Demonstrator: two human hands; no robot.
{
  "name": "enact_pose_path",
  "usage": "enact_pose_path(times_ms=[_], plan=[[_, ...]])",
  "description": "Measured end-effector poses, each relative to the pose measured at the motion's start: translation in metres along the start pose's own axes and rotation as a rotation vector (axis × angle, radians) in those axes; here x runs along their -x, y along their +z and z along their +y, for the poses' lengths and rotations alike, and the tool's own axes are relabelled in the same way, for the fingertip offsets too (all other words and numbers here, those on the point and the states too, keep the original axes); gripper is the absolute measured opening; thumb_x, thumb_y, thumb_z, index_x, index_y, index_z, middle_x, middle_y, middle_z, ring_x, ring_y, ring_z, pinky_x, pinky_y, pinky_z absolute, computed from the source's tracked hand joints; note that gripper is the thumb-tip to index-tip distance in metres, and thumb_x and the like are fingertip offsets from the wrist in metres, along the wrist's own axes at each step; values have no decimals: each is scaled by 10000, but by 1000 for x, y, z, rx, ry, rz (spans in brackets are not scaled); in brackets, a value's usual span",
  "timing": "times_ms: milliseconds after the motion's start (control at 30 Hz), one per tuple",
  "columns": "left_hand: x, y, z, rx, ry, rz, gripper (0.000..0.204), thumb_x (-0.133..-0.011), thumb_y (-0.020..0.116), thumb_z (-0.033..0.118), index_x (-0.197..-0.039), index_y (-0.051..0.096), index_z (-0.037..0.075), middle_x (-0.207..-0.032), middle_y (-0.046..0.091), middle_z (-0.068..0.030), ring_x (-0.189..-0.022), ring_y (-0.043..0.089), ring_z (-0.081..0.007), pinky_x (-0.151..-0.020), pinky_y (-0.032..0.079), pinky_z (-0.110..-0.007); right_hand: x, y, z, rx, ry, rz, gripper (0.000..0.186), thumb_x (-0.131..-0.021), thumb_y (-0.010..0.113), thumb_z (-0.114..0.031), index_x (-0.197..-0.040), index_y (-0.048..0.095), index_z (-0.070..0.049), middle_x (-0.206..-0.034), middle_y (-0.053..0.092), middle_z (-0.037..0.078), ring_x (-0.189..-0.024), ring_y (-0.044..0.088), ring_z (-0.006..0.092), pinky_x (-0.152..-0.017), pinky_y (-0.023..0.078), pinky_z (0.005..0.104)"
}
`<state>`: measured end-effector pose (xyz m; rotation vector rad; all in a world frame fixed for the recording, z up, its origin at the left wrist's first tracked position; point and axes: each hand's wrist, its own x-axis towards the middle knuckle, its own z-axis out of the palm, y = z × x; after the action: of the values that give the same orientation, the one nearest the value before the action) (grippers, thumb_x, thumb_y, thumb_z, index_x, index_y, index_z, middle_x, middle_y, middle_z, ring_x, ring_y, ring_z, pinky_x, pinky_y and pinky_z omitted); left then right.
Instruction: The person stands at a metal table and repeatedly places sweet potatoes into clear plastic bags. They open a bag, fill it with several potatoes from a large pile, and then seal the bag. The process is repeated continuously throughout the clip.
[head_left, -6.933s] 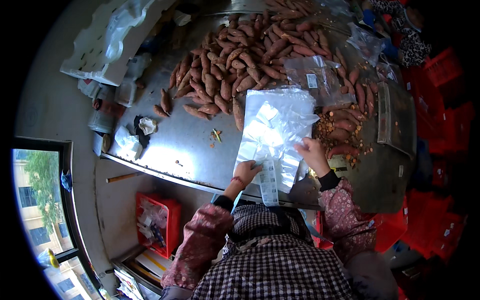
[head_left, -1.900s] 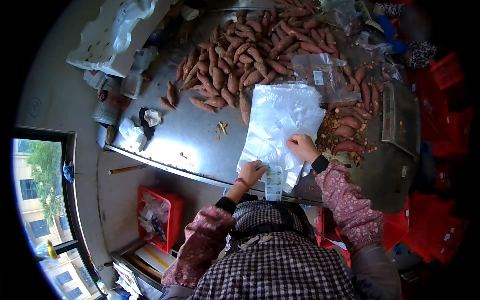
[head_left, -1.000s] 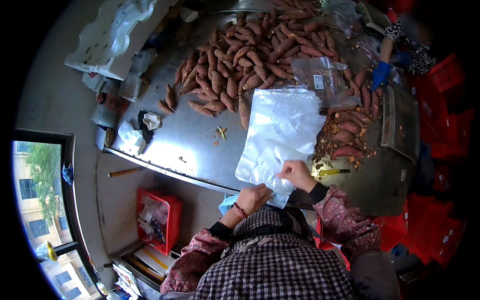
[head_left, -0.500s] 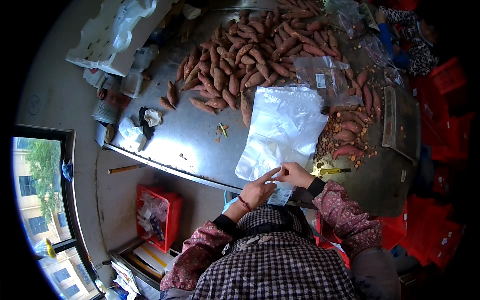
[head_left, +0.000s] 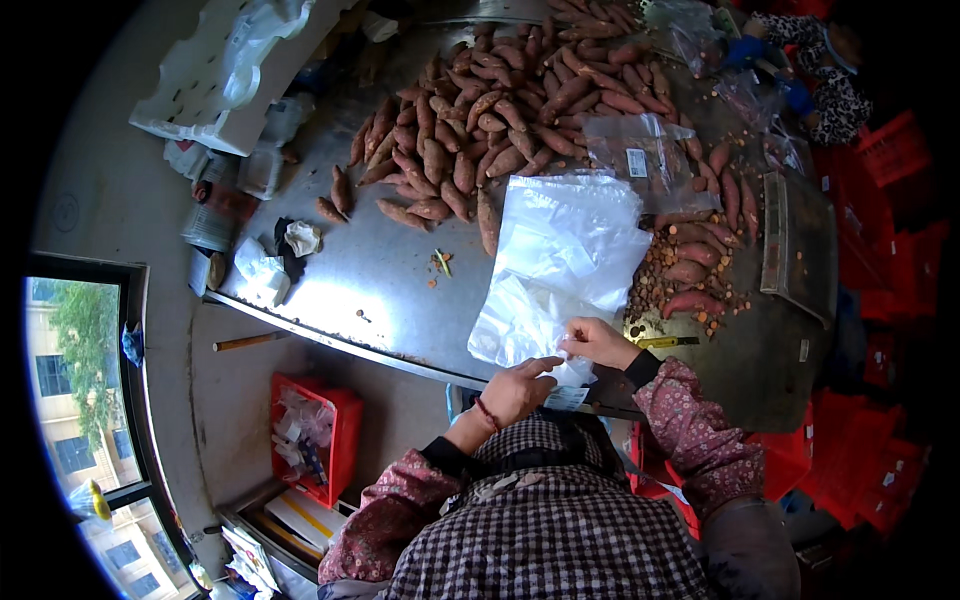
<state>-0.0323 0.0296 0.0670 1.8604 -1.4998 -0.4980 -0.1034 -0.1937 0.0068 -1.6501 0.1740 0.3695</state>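
A stack of clear plastic bags point(head_left: 565, 250) lies flat on the metal table, its lower end at the front edge. Over that end, my right hand point(head_left: 603, 343) pinches the edge of a clear plastic bag between thumb and fingertips. My left hand point(head_left: 515, 390) is just to the left and lower, its thumb and index finger closed at the same bag; the other fingers curl under, partly hidden. A printed blue-and-white label point(head_left: 567, 398) shows below the fingers, close to my apron.
Sweet potatoes point(head_left: 470, 130) are heaped at the back. Trimmed ends point(head_left: 650, 280) and a yellow cutter point(head_left: 667, 342) lie right of the bags. A metal tray point(head_left: 790, 235) stands farther right. A red crate point(head_left: 318, 435) sits below left. Another person's blue-gloved hand point(head_left: 745, 52) is at the far right.
My hands have drawn slightly apart: the right has moved up and right with the bag's edge, the left slightly down. The other person's arm has shifted.
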Motion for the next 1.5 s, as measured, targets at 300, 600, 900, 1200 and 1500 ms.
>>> enact_pose_path(times_ms=[300,600,900,1200,1500], plan=[[5,22,-22,14,-230,23,88,-825,621,100,-859,616,20,-1189,576,-124,-887,641,-253,-696,533,-363,0,-29,-2,-6,-79,230,247,-789,642,-16,-1006,528,-45,-797,539,0,-741,518,85,-657,439,237],[1,25,-33,410,-397,178,160,-902,572,153,-900,619,0,-827,623,-147,-723,607,-318,-634,476,-354,29,-58,-79,435,-397,858,126,-828,573,12,-946,549,-25,-833,577,83,-701,587,189,-622,469,310],[-30,59,-108,152,-722,59,314,-860,571,318,-906,639,14,-864,635,-238,-846,601,-409,-735,468,-458,9,58,-10,879,-223,257,389,-844,526,-72,-1223,504,13,-1275,499,140,-1183,487,276,-970,411,366],[-32,47,-122,230,-771,-66,386,-878,522,340,-822,680,-8,-644,646,-164,-617,659,-277,-629,504,-377,15,60,17,1042,-260,306,475,-820,461,-43,-1294,485,-23,-1401,430,72,-1307,382,198,-1068,308,351],[-25,38,-105,95,-528,-318,499,-863,569,434,-778,667,-48,-649,658,-148,-532,608,-196,-559,482,-323,18,62,20,1032,-189,330,487,-825,456,-36,-1312,469,-33,-1409,414,44,-1327,357,173,-1073,296,342]])
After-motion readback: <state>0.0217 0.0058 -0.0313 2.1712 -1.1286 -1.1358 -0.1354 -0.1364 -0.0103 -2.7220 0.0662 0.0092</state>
